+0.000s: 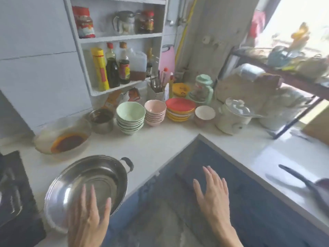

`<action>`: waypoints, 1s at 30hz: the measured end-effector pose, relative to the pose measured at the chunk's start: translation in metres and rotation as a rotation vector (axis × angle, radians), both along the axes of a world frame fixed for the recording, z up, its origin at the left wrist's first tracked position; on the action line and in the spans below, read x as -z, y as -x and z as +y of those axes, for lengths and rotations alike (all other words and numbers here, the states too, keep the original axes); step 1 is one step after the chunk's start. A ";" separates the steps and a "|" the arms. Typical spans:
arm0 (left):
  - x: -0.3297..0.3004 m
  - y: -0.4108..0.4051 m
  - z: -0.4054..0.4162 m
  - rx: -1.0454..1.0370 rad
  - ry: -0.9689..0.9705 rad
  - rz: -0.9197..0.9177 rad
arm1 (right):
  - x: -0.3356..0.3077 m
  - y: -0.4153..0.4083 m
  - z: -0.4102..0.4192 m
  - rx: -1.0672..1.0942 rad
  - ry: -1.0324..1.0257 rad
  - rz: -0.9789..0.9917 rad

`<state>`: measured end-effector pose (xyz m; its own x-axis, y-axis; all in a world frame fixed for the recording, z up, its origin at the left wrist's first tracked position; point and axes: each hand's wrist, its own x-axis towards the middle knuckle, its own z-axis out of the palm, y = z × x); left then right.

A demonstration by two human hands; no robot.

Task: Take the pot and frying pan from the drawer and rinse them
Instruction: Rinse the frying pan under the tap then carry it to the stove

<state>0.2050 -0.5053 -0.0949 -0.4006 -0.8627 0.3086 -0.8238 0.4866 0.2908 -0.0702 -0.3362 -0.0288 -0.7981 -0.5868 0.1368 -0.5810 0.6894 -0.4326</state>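
Pot (85, 186) at counter (151, 145) edge; left hand (87, 216) over rim

1. The shiny round steel pot (85, 189) with a black side handle fills the near-left white countertop (156, 143); a bare strip runs behind it.
2. Further back, a glass bowl of reddish sauce (62, 138), a small steel pot (101, 120), and stacked green bowls (130, 116), pink bowls (155, 113) and red-and-yellow plates (180, 109) line the wall.
3. A black-handled frying pan (309, 184) blocks the right counter.
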 end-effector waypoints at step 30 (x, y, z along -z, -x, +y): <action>0.007 0.700 0.347 1.237 -0.077 -0.449 | 0.061 0.400 0.586 0.638 0.282 -0.608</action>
<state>-0.4954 -0.1587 -0.1020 -0.9866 0.1354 -0.0906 0.1186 0.9781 0.1709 -0.4704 0.2500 -0.0897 -0.9400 -0.0198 -0.3407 0.2548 0.6235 -0.7392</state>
